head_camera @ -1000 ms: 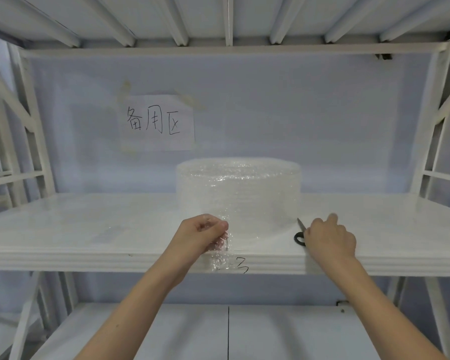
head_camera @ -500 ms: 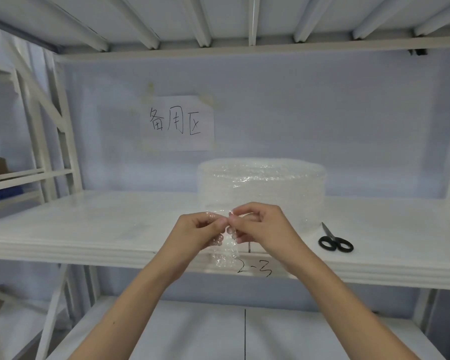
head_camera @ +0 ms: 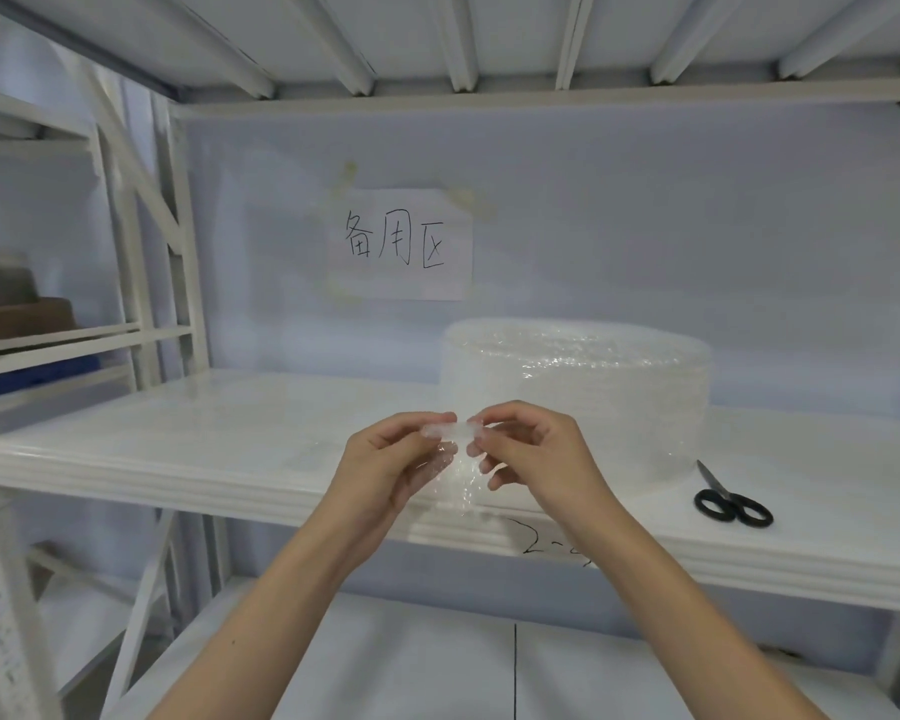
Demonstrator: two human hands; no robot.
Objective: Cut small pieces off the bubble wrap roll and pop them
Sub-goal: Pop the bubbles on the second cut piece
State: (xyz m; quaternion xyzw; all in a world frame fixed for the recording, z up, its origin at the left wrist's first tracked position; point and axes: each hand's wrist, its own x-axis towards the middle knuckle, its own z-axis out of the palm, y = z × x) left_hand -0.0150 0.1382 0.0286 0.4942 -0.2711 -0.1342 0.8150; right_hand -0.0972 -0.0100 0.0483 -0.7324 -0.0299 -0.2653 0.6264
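A wide clear bubble wrap roll (head_camera: 577,387) stands on end on the white shelf (head_camera: 177,449). In front of it, above the shelf's front edge, I hold a small cut piece of bubble wrap (head_camera: 455,462). My left hand (head_camera: 390,470) pinches its top left corner between thumb and forefinger. My right hand (head_camera: 531,454) pinches the top right corner, fingertips almost touching the left ones. The piece hangs down between both hands. Black-handled scissors (head_camera: 728,498) lie shut on the shelf, to the right of the roll and apart from my hands.
A paper sign (head_camera: 401,244) with handwriting is taped to the back wall above the roll. Another shelf level (head_camera: 437,667) lies below. White rack uprights (head_camera: 177,241) stand at the left, with cardboard boxes (head_camera: 21,314) beyond them. Marker writing sits on the shelf's front lip.
My right hand left the scissors on the shelf and came over to the cut piece, which both hands now pinch. The camera view swung left, so the roll and scissors sit further right.
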